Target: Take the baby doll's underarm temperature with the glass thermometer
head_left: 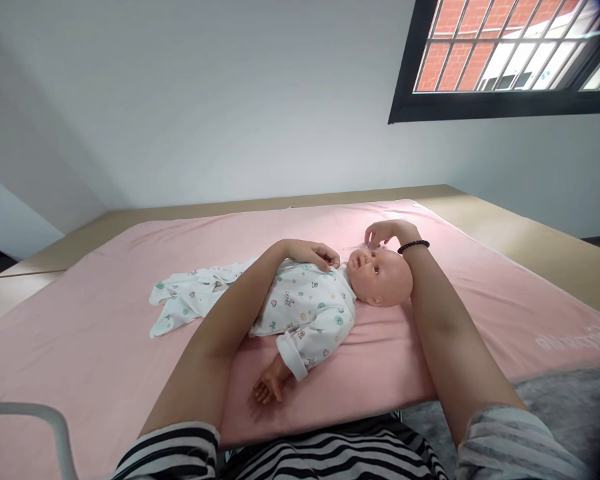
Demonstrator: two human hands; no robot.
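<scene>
Striped shirt [340, 460] sits at the near edge of the table [485, 227]. Baby doll [305, 300] lies face-up on the pink sheet [105, 333], feet toward the left edge, head [393, 277] toward the right. Left hand [315, 253] rests on its chest, fingers curled near the collar; right hand [387, 231] bends beyond the head, beside a thin clear item [353, 248]. Whether either grips cannot be determined. Expect a light body, soft clothing, smooth rigid head; support neck and torso together. Barred window [510, 50] occupies the pale wall [230, 100].

Pale wall [230, 100], dark-framed barred window [505, 57]
</scene>
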